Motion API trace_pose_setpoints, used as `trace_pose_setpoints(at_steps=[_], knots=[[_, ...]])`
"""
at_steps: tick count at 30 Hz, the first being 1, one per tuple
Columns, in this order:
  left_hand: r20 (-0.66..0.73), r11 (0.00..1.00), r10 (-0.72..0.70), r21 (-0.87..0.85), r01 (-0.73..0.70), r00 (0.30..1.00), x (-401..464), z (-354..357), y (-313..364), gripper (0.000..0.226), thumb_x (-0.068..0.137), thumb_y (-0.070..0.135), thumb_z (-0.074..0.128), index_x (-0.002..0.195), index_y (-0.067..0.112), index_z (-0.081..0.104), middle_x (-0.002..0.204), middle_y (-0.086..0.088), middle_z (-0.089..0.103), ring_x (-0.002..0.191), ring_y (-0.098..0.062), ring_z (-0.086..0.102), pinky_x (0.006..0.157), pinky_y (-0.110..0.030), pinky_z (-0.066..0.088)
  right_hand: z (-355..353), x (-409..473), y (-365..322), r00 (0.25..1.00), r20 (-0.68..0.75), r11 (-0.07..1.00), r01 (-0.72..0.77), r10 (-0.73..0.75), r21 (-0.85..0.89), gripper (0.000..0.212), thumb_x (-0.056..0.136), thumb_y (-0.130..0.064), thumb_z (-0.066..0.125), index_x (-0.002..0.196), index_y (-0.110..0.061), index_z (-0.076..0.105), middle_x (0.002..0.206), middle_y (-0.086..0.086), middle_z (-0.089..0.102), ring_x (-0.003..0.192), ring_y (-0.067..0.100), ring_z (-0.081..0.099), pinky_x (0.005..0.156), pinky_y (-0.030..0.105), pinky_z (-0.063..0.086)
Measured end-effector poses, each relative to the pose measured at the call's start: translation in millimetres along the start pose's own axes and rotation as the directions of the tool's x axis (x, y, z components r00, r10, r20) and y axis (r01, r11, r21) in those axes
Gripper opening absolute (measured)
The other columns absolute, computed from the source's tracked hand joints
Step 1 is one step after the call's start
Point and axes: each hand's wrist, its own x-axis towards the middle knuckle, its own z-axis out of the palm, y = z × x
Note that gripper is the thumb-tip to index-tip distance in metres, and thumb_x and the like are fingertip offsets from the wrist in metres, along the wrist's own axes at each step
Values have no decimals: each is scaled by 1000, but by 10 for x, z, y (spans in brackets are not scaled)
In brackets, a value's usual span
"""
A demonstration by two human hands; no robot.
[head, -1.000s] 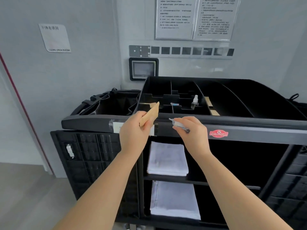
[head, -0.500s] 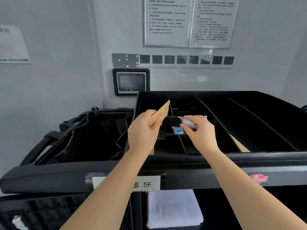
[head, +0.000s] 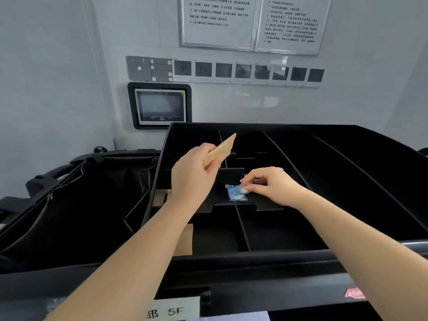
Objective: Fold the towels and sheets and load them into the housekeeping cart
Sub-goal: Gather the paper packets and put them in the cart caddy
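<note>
The black housekeeping cart (head: 266, 262) fills the lower view, its top tray (head: 347, 158) split by dividers into several compartments. My left hand (head: 192, 174) holds a flat tan packet (head: 221, 150) tilted up over the tray's left side. My right hand (head: 271, 184) reaches into a middle compartment and pinches a small white item at its fingertips, right beside a blue-and-clear sachet (head: 236, 193) lying there. A corner of a folded white towel (head: 231, 317) shows at the bottom edge under the cart's top rail.
A black linen bag (head: 69, 205) hangs open on the cart's left end. A label reading 5F (head: 173, 310) is stuck on the front rail. The wall close behind carries a small screen (head: 159, 106), a switch row and framed notices (head: 250, 22).
The view has closed in on the cart's top tray. My right hand has lowered its small white item into the middle compartment beside the sachet. My left hand has kept the tan packet raised.
</note>
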Motion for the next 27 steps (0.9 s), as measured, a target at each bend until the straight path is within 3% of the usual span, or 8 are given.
trace_pose_setpoints(at_steps=[10,13,15,17,20,22,24,27], knots=[[43,1000,15,-20,-14,999,-60,71,-138,25,87,26,67,111,19,66,97,8,68,86,-6,61,67,-22,52,127,138,330,984,171,999,40,-40,-1,17,80,-24,75,79,-40,69,103,-19,66,102,4,63,110,68,13],[48,1000,11,-26,-9,999,-65,77,-140,26,87,26,67,112,19,66,100,8,68,89,-6,61,69,-21,53,134,112,371,984,170,998,61,-57,-19,23,81,-21,74,77,-42,69,104,-18,67,102,-5,60,117,46,3],[49,1000,9,-30,-7,999,-71,78,-134,26,87,26,66,112,19,66,100,8,68,90,-6,61,69,-21,53,124,110,355,977,195,994,93,-81,-52,30,83,-12,71,81,-41,69,109,-15,66,105,-8,57,110,15,18],[49,999,5,-32,-4,999,-76,80,-137,25,87,26,67,111,20,66,99,9,68,89,-6,62,69,-23,54,129,120,342,968,236,990,109,-86,-88,28,84,-5,68,96,-30,73,118,-11,65,113,-2,55,99,7,32],[52,999,-14,-32,15,999,-82,80,-153,25,87,24,68,111,21,65,101,10,68,91,-5,60,70,-24,55,119,126,355,964,260,985,87,-45,-151,37,83,-4,68,114,-24,69,129,-9,60,124,5,50,110,17,29],[54,999,-24,-32,26,998,-89,82,-165,25,87,24,68,111,22,65,102,10,68,91,-4,60,71,-24,55,99,114,371,971,234,974,91,-41,-207,39,84,-11,69,117,-32,67,130,-14,58,127,2,46,117,21,3],[53,999,-29,-41,32,998,-96,79,-171,25,86,24,69,111,22,65,102,10,68,91,-3,59,70,-23,55,59,100,373,982,185,966,83,-37,-245,39,85,-22,71,118,-40,63,130,-20,56,127,-1,42,116,45,-12],[54,996,-16,-86,21,998,-90,66,-154,22,86,23,69,108,24,66,98,14,66,90,-3,60,70,-21,54,-66,83,250,992,-38,993,120,-120,10,59,79,-28,76,130,-42,51,135,-16,49,128,0,42,116,45,27]])
